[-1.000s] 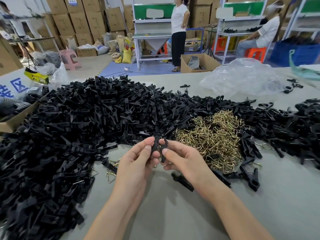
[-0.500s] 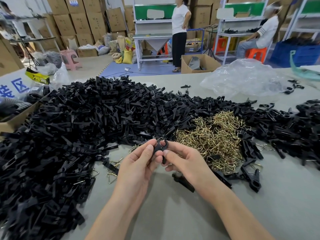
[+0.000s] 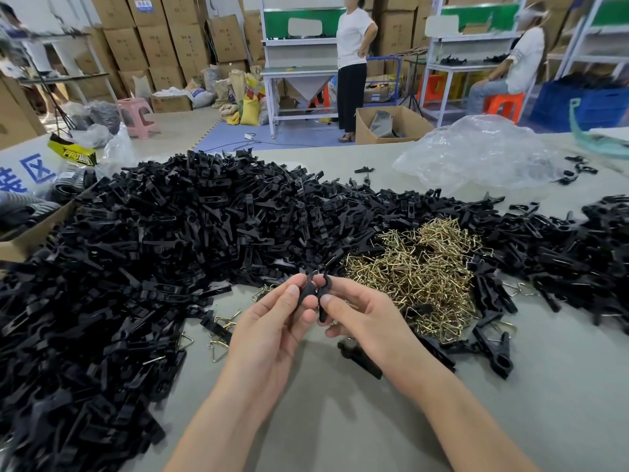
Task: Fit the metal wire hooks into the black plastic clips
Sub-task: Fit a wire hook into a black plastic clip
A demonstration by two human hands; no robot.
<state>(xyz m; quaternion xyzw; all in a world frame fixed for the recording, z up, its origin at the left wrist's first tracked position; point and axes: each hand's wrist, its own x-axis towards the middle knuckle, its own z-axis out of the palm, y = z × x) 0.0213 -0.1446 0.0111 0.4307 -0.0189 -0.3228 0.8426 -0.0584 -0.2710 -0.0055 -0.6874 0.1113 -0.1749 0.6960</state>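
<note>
Pinching a black clip (image 3: pixel 313 290) from both sides: left hand (image 3: pixel 272 325) is gripping one side, right hand (image 3: pixel 366 316) the other. Can't tell if a hook is in it yet. The hook pile (image 3: pixel 418 277) is lying just beyond the right hand. I'd be steadying with the left, seating both wire ends squarely.

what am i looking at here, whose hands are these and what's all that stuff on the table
No machine here: a person wears a camera on the head, so the picture looks down at their own hands. The left hand and right hand together pinch one small black clip between thumbs and fingers. On the grey table lies a huge heap of clips, with a smaller heap of brass-coloured wire hooks among them. A crumpled clear plastic bag lies farther back. Whether a hook is already in the held clip is too small to tell.
</note>
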